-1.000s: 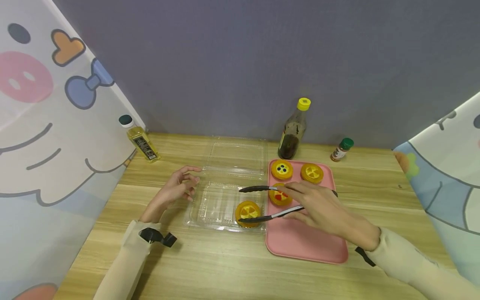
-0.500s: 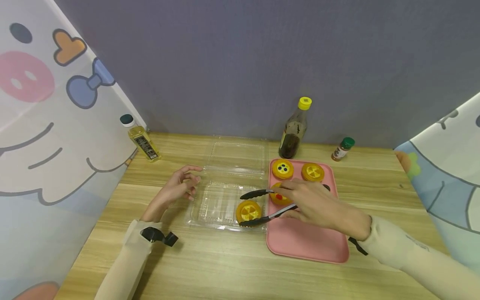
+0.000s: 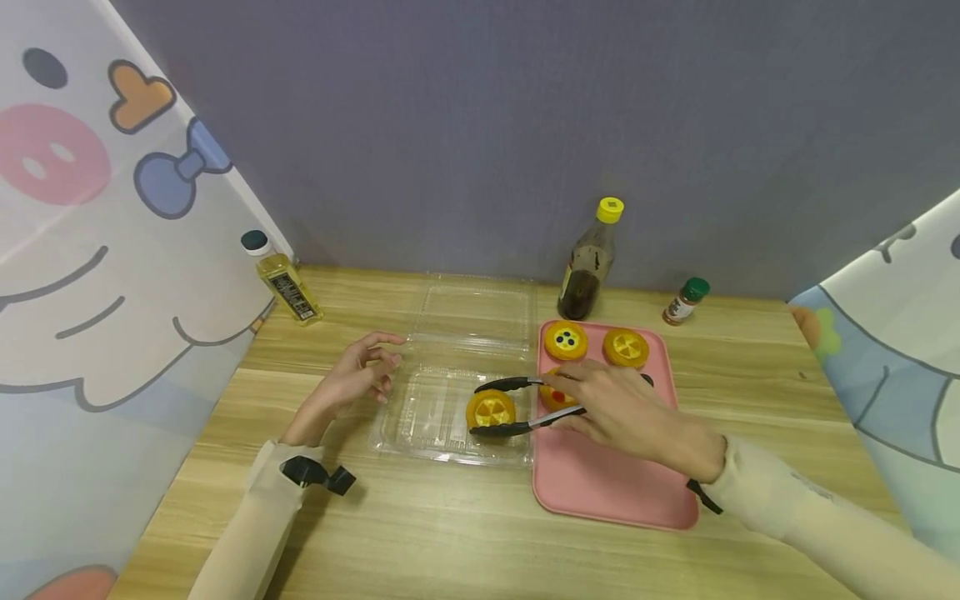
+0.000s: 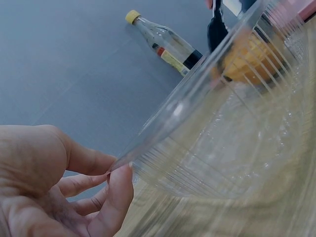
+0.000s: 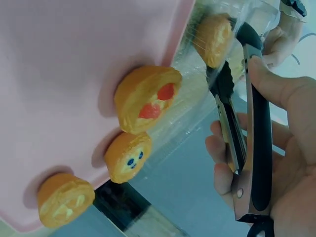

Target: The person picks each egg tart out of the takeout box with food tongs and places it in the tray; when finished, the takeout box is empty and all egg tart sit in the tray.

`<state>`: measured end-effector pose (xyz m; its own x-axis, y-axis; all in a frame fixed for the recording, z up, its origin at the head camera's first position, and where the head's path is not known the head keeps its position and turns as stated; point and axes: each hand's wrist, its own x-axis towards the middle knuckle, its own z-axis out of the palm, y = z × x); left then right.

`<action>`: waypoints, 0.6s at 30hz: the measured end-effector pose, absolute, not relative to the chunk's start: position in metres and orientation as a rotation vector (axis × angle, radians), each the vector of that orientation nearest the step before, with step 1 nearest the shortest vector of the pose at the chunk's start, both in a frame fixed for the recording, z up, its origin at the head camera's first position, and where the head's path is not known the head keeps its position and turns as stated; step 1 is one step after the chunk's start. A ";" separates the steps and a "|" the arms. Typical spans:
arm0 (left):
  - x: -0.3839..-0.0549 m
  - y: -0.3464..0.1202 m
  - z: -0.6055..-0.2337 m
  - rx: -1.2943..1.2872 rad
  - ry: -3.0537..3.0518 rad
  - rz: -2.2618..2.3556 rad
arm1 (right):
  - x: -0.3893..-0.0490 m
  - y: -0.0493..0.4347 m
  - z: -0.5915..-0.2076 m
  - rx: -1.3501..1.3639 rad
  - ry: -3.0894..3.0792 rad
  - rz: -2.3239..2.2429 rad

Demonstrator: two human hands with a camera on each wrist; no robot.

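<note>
My left hand [image 3: 352,379] pinches the rim of a clear plastic clamshell box [image 4: 163,168] between thumb and finger at its left side. The box lies with its lid [image 3: 476,312] folded back. In my right hand [image 3: 630,412] are black-tipped metal tongs [image 5: 259,133]. Their tips lie on either side of an orange-topped egg tart [image 3: 491,407] in the right part of the box. Right of the box, a pink tray [image 3: 600,492] bears a red-topped tart [image 5: 148,98], a blueberry-topped tart [image 3: 566,340] and another orange-topped tart [image 3: 626,347]. My right hand partly covers the red-topped one in the head view.
Behind the tray stands a dark sauce bottle [image 3: 585,275] with a yellow cap. A small green-capped jar [image 3: 685,302] is at the back right, and an oil bottle [image 3: 287,287] at the back left. A grey wall panel [image 3: 450,150] borders the table's back.
The tongs' tips have drawn closer together around the tart in the box. Tart and tongs have shifted slightly leftward and back, with my right hand. My left hand stays put.
</note>
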<state>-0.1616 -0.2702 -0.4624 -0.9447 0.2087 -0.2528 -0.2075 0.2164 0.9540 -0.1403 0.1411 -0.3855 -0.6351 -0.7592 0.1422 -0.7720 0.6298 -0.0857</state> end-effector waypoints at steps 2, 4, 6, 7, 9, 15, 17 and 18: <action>-0.162 -0.270 -0.462 0.005 2.168 1.783 | -0.142 0.140 -0.389 1.271 -2.751 0.227; -0.162 -0.270 -0.463 0.003 2.161 1.791 | -0.144 0.138 -0.392 1.248 -2.759 0.247; -0.162 -0.269 -0.464 -0.001 2.152 1.800 | -0.146 0.137 -0.395 1.229 -2.771 0.264; -0.162 -0.269 -0.464 -0.003 2.149 1.803 | -0.147 0.136 -0.397 1.222 -2.777 0.273; -0.162 -0.269 -0.464 -0.006 2.145 1.805 | -0.148 0.136 -0.399 1.213 -2.787 0.290; -0.162 -0.270 -0.463 -0.006 2.166 1.787 | -0.148 0.140 -0.400 1.196 -2.786 0.312; -0.162 -0.270 -0.463 -0.006 2.170 1.782 | -0.147 0.141 -0.400 1.191 -2.786 0.318; -0.162 -0.270 -0.463 -0.007 2.169 1.782 | -0.146 0.142 -0.399 1.191 -2.786 0.320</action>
